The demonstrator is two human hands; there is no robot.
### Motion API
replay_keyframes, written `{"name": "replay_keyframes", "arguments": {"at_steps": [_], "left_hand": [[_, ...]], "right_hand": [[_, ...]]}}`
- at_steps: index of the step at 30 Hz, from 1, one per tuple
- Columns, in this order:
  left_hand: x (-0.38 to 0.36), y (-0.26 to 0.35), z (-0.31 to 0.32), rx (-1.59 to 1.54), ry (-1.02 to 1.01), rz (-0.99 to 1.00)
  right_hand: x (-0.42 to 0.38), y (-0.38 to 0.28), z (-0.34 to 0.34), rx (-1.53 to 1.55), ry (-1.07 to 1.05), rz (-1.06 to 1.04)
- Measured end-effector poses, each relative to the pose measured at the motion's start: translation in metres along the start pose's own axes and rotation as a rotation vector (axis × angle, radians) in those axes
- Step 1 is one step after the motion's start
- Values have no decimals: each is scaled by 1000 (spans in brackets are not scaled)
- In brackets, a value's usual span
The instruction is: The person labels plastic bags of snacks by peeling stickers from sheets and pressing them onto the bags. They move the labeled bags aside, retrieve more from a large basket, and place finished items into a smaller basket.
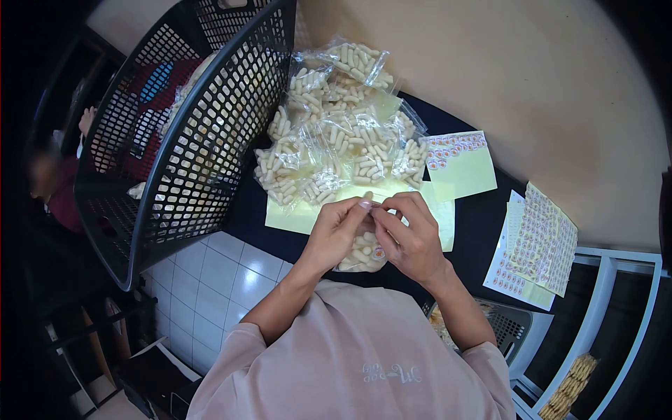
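Observation:
A clear plastic bag [362,255] of pale, finger-shaped pieces hangs just in front of my chest, with a small round sticker [379,253] on its face. My left hand [337,229] pinches the top of this bag, thumb against fingers. On the other side, my right hand [413,234] has its fingertips closed on the same gathered top, close to the left thumb. Both hands hide part of the bag's mouth. Beyond them, several similar filled bags [343,133] lie heaped on the dark table [245,210], partly over yellow backing sheets [283,213].
A tall black perforated basket [203,133] stands tilted at the left, with filled bags inside. Sticker sheets [458,162] and a larger stack of sheets [535,241] lie to the right. Below the table's edge is a grey crate [518,322]. Another person [66,189] is beyond the basket.

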State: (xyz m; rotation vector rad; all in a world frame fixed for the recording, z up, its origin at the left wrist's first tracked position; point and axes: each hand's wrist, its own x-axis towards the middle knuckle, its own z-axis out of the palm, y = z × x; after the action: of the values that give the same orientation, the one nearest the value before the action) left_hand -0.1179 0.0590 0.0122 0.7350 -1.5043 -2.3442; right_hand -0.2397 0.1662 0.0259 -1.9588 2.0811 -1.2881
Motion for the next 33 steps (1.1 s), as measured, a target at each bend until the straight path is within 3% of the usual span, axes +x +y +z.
{"name": "replay_keyframes", "arguments": {"at_steps": [7, 9, 11, 13, 15, 17, 19, 22, 27, 30, 33], "left_hand": [[2, -9, 1, 163, 105, 155], [2, -4, 3, 38, 97, 127], [4, -4, -2, 73, 121, 102], [3, -6, -2, 72, 92, 128], [1, -8, 1, 128, 35, 184], [1, -15, 4, 167, 3, 222], [1, -16, 7, 202, -36, 266], [-3, -6, 1, 248, -262, 308], [-5, -21, -4, 342, -302, 251], [-11, -26, -2, 377, -231, 110], [-10, -30, -5, 467, -287, 148]], "right_hand": [[-2, -5, -16, -46, 3, 53], [-9, 2, -20, -13, 104, 250], [-11, 4, -26, -56, 158, 258], [-10, -7, -30, 133, 200, 464], [-10, -15, -27, 93, 201, 440], [-14, -17, -22, 232, 80, 474], [-21, -13, -19, 251, 99, 498], [-30, -13, -22, 481, -70, 571], [-51, -11, -7, 541, -54, 666], [-56, -16, -6, 570, -64, 717], [-60, -18, -13, 615, -161, 712]]}}
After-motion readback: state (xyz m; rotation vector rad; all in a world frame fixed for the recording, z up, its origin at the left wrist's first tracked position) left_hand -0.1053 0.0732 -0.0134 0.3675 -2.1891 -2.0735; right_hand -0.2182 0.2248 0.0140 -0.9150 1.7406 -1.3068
